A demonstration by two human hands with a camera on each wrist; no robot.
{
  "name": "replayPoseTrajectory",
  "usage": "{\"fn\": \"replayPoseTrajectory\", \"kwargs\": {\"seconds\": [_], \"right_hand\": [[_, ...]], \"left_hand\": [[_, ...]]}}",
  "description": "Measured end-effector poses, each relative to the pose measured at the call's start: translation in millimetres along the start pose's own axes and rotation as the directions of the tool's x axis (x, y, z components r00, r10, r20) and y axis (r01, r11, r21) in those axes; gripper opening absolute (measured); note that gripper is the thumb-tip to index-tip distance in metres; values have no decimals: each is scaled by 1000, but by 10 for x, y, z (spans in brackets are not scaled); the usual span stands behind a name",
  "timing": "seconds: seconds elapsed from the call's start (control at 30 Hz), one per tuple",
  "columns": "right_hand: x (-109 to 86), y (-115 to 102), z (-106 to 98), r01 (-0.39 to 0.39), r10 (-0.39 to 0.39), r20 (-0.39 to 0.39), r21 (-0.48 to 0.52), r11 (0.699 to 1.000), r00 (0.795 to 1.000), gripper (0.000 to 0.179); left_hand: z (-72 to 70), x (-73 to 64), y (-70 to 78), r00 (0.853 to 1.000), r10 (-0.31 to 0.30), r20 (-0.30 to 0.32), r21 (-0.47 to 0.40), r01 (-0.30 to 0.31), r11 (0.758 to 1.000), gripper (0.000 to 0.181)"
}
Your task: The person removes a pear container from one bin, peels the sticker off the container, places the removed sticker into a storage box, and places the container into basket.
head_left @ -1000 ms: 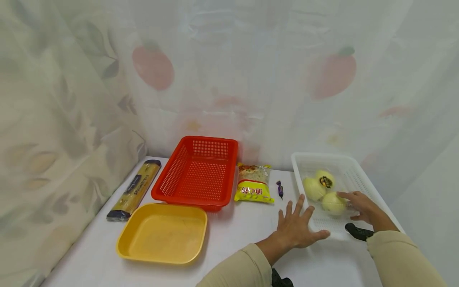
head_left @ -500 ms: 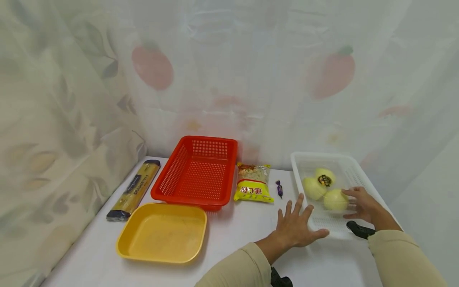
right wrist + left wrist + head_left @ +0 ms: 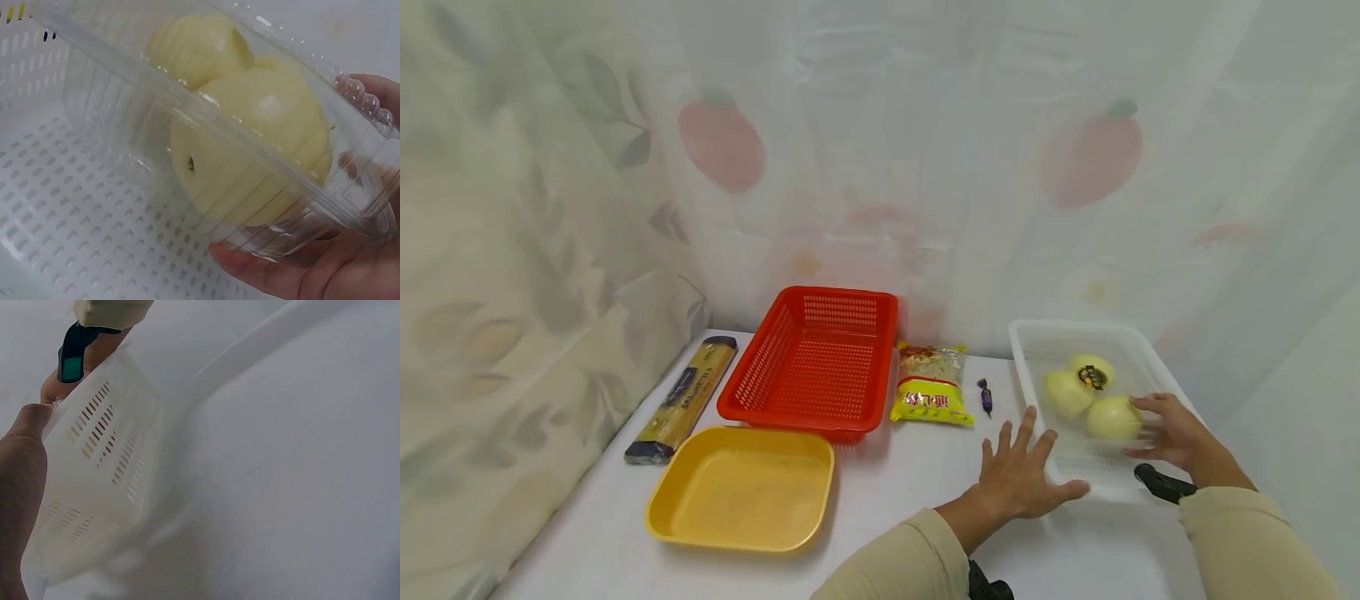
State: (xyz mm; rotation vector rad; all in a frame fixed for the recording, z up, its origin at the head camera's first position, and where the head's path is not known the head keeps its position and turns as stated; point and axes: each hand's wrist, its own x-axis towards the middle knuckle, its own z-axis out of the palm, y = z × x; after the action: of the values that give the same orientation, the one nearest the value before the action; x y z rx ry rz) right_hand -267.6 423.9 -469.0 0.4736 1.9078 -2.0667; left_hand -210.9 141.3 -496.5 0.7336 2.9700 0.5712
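Note:
In the head view my right hand [image 3: 1176, 433] holds the near right end of a clear plastic box [image 3: 103, 94]. Inside the box are pale yellow, apple-shaped fruits [image 3: 1114, 418], and a round dark label [image 3: 1092, 377] sits over one of them. The right wrist view shows the box tilted above the perforated floor of a white basket [image 3: 56, 181], my fingers [image 3: 262, 272] under its end. My left hand [image 3: 1015, 482] spreads its fingers at the basket's left side, its thumb [image 3: 30, 422] right at the rim in the left wrist view.
A red basket [image 3: 827, 367] stands at the back, a yellow tray [image 3: 741, 492] before it. Spaghetti in a long pack [image 3: 683, 400] lies at the left. Between the red and white baskets are a yellow-labelled food bag [image 3: 931, 387] and a purple wrapped candy [image 3: 986, 398].
My right hand has shifted to the right, and the clear box with the fruits has moved right with it inside the white basket. My left hand stays where it was.

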Motion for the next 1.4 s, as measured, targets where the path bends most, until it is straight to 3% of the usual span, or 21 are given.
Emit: {"fn": "replayPoseTrajectory", "kwargs": {"seconds": [0.2,0.63,0.73,0.97,1.27,1.4], "right_hand": [[-89,-51,-43,2,-3,21,50,999,1000,38],[-213,-168,-69,11,-15,39,102,995,999,30],[-262,-209,-57,18,-23,47,117,993,999,33],[-387,-323,-19,13,-25,80,146,989,997,67],[-577,-462,30,53,-77,133,177,983,988,23],[-653,-508,56,68,-92,142,168,983,986,28]], "left_hand": [[3,3,-8,1000,4,-5,2,-4,1000,83],[24,20,-14,1000,1,9,-33,0,999,85],[20,22,-20,1000,6,13,-35,-5,999,85],[8,19,-20,1000,6,11,-40,-6,999,85],[-48,33,-16,1000,4,18,-57,-3,998,84],[-114,36,-28,1000,5,13,-141,-3,990,81]]}}
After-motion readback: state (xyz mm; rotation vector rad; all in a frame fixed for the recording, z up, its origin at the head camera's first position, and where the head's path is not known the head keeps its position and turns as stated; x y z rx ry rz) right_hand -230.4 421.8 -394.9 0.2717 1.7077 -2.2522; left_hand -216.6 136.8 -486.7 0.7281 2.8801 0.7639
